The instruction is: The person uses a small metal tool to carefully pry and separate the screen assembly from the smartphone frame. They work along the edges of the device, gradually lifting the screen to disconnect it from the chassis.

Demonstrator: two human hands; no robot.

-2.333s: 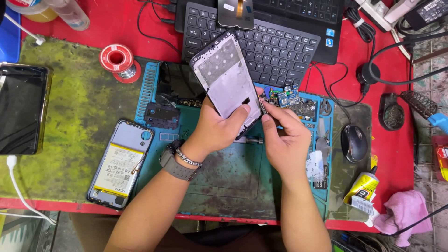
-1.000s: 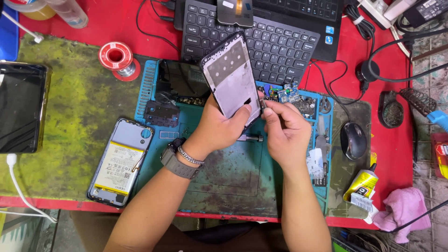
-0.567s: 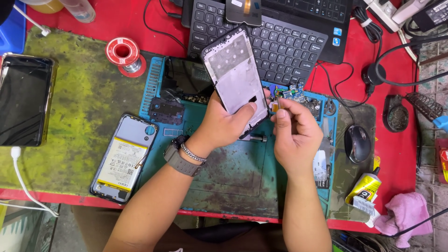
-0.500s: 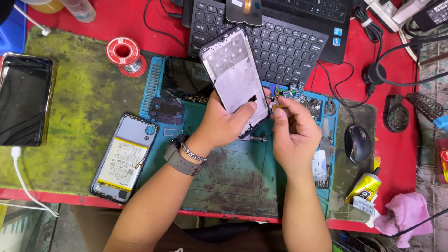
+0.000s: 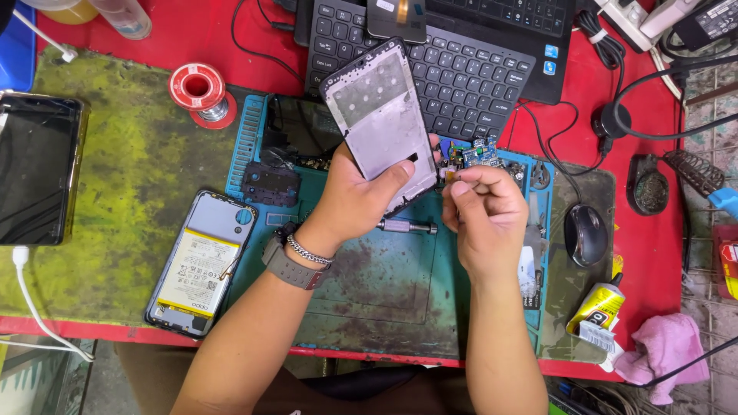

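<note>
Gripping a phone frame (image 5: pixel 382 119), left hand (image 5: pixel 361 196); right hand (image 5: pixel 480 215) pinches perhaps a connector.

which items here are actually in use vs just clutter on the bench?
In use:
left hand gripping the phone frame
right hand pinching a small part at the frame's lower edge
teal repair mat beneath

Lying about:
opened phone with battery showing
solder spool
laptop keyboard
mouse
glue tube
pink cloth
screwdriver
</note>
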